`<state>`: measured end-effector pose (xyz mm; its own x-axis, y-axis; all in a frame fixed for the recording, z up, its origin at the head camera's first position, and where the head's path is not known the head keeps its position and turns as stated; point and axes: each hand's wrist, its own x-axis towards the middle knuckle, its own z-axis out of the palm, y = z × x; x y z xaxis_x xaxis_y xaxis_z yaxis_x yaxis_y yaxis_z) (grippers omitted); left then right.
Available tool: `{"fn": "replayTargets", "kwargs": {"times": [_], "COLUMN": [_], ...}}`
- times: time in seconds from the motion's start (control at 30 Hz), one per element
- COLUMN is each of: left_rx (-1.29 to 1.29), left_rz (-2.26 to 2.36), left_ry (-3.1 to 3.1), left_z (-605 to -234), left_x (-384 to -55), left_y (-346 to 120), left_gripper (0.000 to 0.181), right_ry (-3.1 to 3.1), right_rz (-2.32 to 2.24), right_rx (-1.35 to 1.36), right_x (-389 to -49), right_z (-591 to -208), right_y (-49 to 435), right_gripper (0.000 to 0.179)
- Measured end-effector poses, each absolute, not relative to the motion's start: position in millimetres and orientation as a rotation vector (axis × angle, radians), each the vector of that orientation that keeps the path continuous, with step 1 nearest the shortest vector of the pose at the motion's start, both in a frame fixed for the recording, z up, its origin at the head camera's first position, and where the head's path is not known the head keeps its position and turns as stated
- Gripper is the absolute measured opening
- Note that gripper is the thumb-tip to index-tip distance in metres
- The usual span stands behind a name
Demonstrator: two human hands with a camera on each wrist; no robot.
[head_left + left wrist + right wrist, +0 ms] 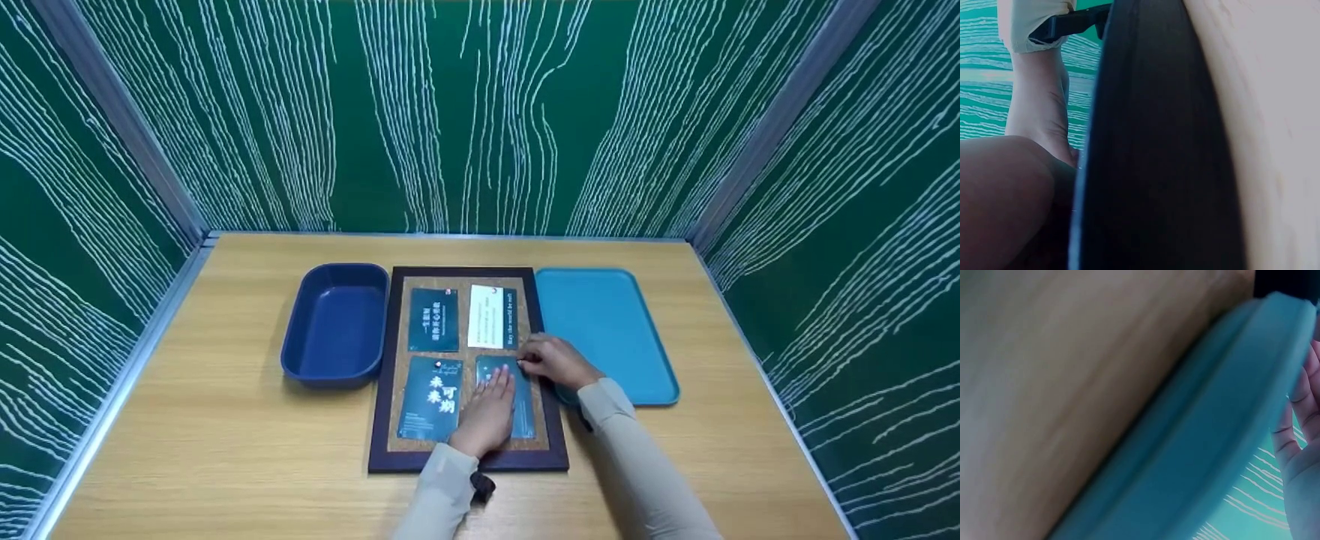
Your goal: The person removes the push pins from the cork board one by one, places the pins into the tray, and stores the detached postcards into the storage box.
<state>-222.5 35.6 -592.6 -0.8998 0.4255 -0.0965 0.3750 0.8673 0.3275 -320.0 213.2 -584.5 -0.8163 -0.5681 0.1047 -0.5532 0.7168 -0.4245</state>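
Observation:
A corkboard (466, 405) with a dark frame lies on the table, bearing cards in two rows. My left hand (487, 412) rests with extended fingers on the lower right teal card (523, 412), covering much of it. At that card's top right corner, the curled fingers of my right hand (559, 361) pinch a small pushpin, mostly hidden by the fingertips. Left of it lies a teal card (424, 405) with large white characters and a dark pin (438, 365) at its top. Above are another teal card (433, 322) and a white-and-teal card (487, 319).
A deep blue bin (334, 330) stands close along the board's left side. The light blue tray (607, 330) lies against its right side, partly under my right forearm. Green panels with white wavy lines (480, 112) enclose the wooden table (187, 420) at the back and sides.

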Motion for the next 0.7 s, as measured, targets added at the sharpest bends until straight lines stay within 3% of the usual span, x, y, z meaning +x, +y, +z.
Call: {"fn": "replayTargets", "kwargs": {"times": [0.7], "left_rx": [0.632], "left_rz": [0.435], "left_ry": [2.888], "left_z": [-593.0], "left_x": [-222.0], "left_y": [35.4], "left_gripper": [0.052], "right_ry": [2.86], "right_rz": [-0.721], "right_rx": [-0.926], "right_x": [-320.2], "right_z": [-583.0], "right_y": [212.3], "right_gripper": [0.013]}}
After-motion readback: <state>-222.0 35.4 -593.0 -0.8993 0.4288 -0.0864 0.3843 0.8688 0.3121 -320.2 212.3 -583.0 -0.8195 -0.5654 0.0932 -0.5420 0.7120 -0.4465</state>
